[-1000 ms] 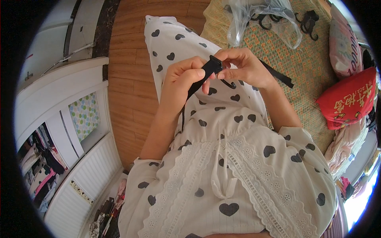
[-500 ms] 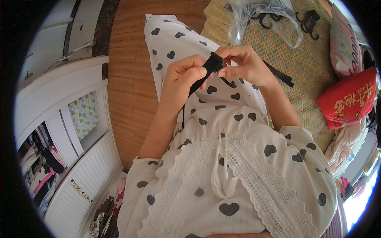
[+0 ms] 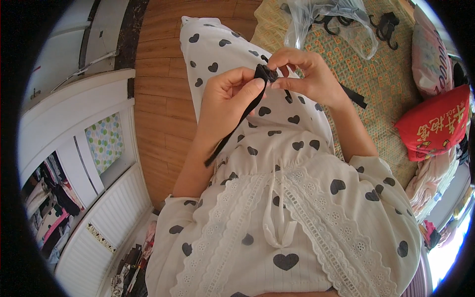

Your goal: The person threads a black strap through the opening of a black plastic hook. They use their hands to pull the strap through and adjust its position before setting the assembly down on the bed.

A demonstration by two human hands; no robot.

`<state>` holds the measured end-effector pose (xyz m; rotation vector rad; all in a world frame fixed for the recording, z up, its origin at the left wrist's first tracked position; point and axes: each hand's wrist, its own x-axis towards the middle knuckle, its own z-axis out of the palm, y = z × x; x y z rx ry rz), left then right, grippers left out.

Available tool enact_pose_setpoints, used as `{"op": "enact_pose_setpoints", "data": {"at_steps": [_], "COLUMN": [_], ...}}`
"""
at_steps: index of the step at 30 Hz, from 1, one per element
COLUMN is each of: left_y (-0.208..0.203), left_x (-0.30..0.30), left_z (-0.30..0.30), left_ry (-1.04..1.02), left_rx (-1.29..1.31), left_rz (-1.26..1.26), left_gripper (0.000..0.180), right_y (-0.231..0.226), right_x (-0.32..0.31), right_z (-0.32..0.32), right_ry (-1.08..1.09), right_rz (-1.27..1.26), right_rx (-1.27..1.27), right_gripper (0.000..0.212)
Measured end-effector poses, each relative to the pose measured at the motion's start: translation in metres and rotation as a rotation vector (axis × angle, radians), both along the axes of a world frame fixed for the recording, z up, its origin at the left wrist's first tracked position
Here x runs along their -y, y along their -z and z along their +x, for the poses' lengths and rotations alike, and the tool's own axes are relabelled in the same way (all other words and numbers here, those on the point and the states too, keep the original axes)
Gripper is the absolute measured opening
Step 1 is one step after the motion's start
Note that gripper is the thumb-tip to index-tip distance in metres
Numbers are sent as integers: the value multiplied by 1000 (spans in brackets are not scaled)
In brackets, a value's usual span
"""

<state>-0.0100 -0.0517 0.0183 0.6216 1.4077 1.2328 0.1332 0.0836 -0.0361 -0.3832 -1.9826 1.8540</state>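
My left hand (image 3: 222, 101) is closed in a pinch on a black strap (image 3: 235, 129), held above my lap. The strap's loose end hangs down across my left wrist. At the strap's upper end is a small black plastic piece (image 3: 268, 73), and my right hand (image 3: 311, 76) has its thumb and index finger around its far side. A black curved hook (image 3: 288, 97) hangs beneath the right fingers. Part of the plastic piece is hidden by the fingertips. Another length of black strap (image 3: 354, 95) lies on the patterned mat (image 3: 381, 79), partly behind my right forearm.
A clear plastic bag (image 3: 302, 22) with black hooks in it lies on the mat, beside more black hooks (image 3: 386, 29). Pillows, one of them red (image 3: 435, 126), line the right side. Wooden floor (image 3: 158, 109) and a white cabinet (image 3: 81, 106) are at the left.
The strap and plastic piece have turned in my fingers, and the strap's loose end now swings out over my left wrist. My right fingers have shifted up slightly.
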Motion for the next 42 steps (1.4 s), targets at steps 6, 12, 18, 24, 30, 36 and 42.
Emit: {"op": "enact_pose_setpoints", "data": {"at_steps": [6,12,18,24,30,36,42], "left_y": [7,1,-14,-11,-6,2,5], "left_x": [4,4,0,1,0,3,6], "left_z": [-2,-6,-5,-10,-16,-19,-8], "left_ry": [-39,51,145,188,203,213,60], "left_rx": [-274,-520,-719,-804,-543,-496,-197], "left_rz": [55,151,130,227,247,311,152], "left_gripper": [15,11,6,4,4,3,9], "right_y": [-10,-17,-20,-26,-23,-23,-27], "right_x": [-2,-1,4,5,6,5,1], "right_z": [-1,0,1,2,0,2,2], "right_ry": [126,141,144,110,64,-31,24], "right_rz": [240,330,400,413,413,313,380], "right_rx": [-54,-21,-72,-66,-125,-64,-63], "right_gripper": [27,28,30,29,29,31,31]}}
